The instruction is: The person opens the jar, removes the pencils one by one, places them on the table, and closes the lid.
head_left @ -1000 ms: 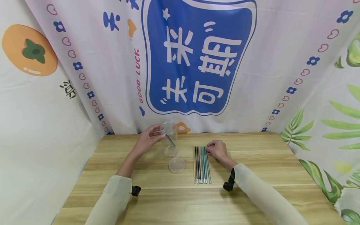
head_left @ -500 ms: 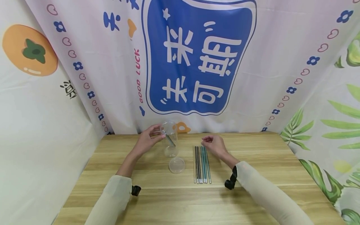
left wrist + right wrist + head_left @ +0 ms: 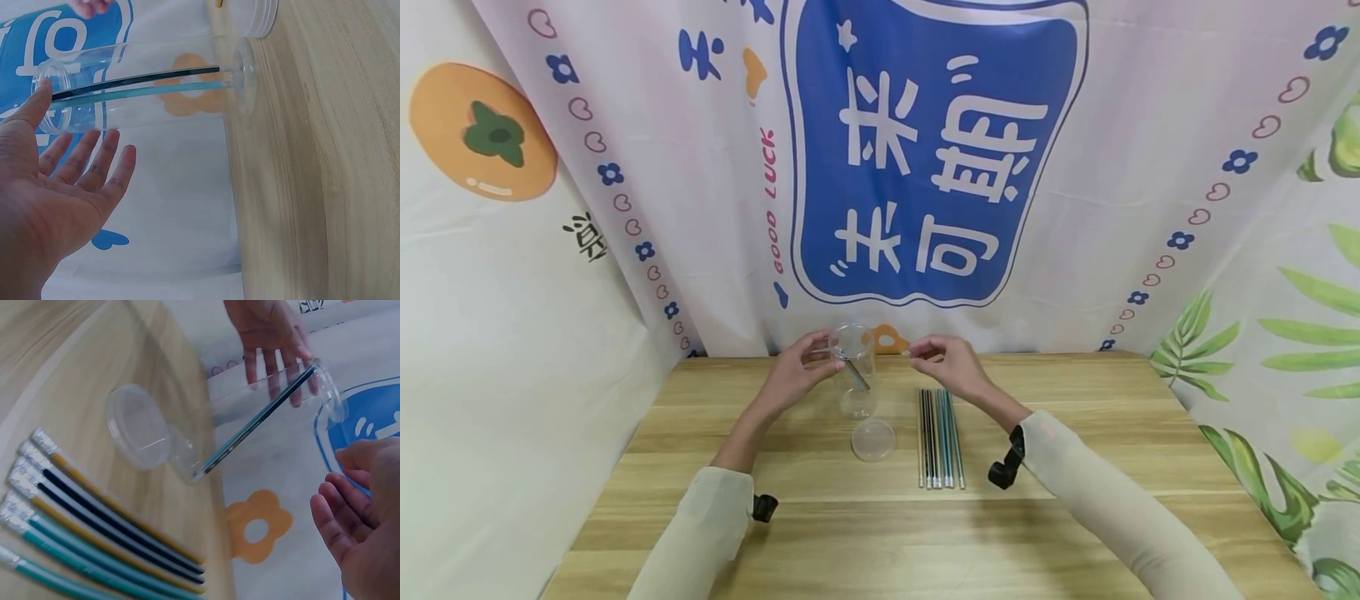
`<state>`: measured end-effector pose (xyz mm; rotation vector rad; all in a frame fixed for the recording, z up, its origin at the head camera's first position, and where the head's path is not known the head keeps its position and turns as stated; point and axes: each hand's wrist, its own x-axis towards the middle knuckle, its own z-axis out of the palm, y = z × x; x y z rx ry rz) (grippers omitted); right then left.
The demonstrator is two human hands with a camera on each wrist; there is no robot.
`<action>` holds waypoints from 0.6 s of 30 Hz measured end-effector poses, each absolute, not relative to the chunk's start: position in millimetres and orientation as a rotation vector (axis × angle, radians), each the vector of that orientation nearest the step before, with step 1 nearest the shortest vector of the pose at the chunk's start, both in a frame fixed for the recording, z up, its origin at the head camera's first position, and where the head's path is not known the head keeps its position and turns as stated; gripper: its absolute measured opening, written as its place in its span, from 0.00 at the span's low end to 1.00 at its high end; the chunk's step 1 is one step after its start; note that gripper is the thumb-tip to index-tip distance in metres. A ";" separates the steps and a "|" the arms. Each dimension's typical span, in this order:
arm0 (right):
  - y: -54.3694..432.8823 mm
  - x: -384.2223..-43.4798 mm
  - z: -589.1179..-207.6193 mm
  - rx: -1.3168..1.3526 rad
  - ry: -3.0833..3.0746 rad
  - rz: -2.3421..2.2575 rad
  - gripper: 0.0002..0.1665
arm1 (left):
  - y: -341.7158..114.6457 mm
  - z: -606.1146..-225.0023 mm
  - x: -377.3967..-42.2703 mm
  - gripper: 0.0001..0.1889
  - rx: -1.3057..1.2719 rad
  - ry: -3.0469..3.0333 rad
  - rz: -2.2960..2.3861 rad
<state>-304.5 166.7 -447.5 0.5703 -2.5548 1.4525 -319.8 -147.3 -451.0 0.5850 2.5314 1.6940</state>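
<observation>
A tall clear plastic jar [image 3: 865,379] stands upright at the table's back edge. Two pencils lean inside it, a dark pencil [image 3: 144,78] and a light blue pencil [image 3: 144,92]. My left hand [image 3: 797,371] holds the jar near its rim, thumb on the near side and fingers behind. To the right of the jar my right hand [image 3: 951,364] hovers, fingers loosely curled, with nothing seen between them. Below it several pencils [image 3: 938,437], black, teal and natural wood, lie in a row, eraser ends toward me. The jar's round clear lid [image 3: 873,440] lies in front of it.
The wooden table [image 3: 850,542] meets a white printed curtain [image 3: 1097,250] right behind the jar. More printed cloth [image 3: 512,333] hangs at the left side and at the right. Each wrist wears a black camera mount [image 3: 1006,467].
My right hand has lifted from the tips of the pencil row and moved left and back toward the jar. The left hand, jar, lid and pencils stay in place.
</observation>
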 end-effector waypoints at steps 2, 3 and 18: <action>163.5 -305.5 -442.1 0.601 -2.552 1.477 0.09 | -147.0 -451.3 -319.9 0.39 0.599 2.533 1.695; 161.6 -305.8 -439.7 0.606 -2.554 1.487 0.09 | -146.8 -451.4 -319.9 0.39 0.600 2.536 1.696; 135.2 -312.2 -408.5 0.730 -2.497 1.562 0.11 | -145.0 -452.7 -319.8 0.38 0.642 2.567 1.701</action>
